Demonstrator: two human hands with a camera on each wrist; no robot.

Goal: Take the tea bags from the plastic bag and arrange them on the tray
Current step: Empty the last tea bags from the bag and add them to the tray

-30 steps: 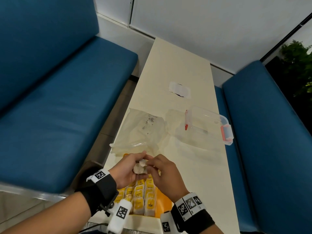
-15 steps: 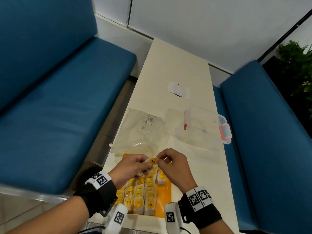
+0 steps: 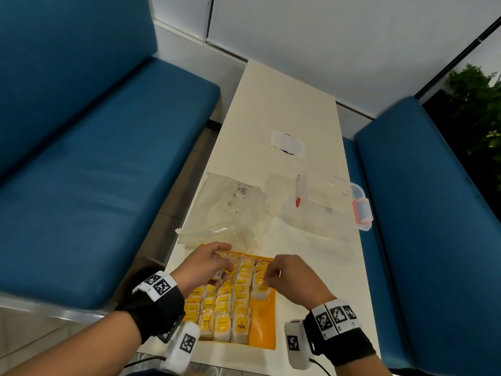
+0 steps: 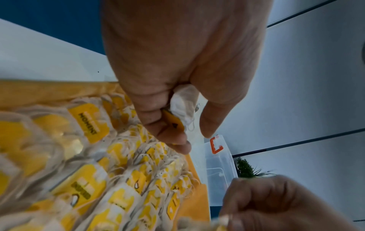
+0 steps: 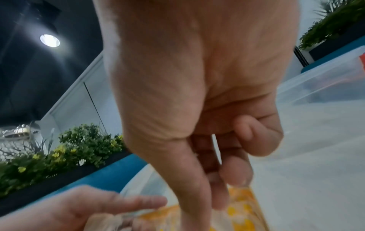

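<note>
An orange tray (image 3: 264, 332) near the table's front edge holds several rows of white tea bags with yellow tags (image 3: 240, 297). My left hand (image 3: 222, 270) hovers over the tray's far left part, fingers curled round a crumpled tea bag (image 4: 182, 104) with its yellow tag. My right hand (image 3: 267, 280) is over the tray's right column and pinches a tea bag (image 3: 260, 290) that touches the tray. In the right wrist view its fingers (image 5: 235, 175) point down at the orange surface. The clear plastic bag (image 3: 230, 213) lies just beyond the tray, mostly flat.
A clear plastic box with red clasps (image 3: 336, 202) stands to the right of the bag. A small white packet (image 3: 287, 143) lies farther along the cream table (image 3: 320, 267). Blue benches (image 3: 95, 172) flank the table on both sides.
My hands were together over the tray's far end, working one clump. They have parted: the left keeps a tea bag, the right has moved right and down with another.
</note>
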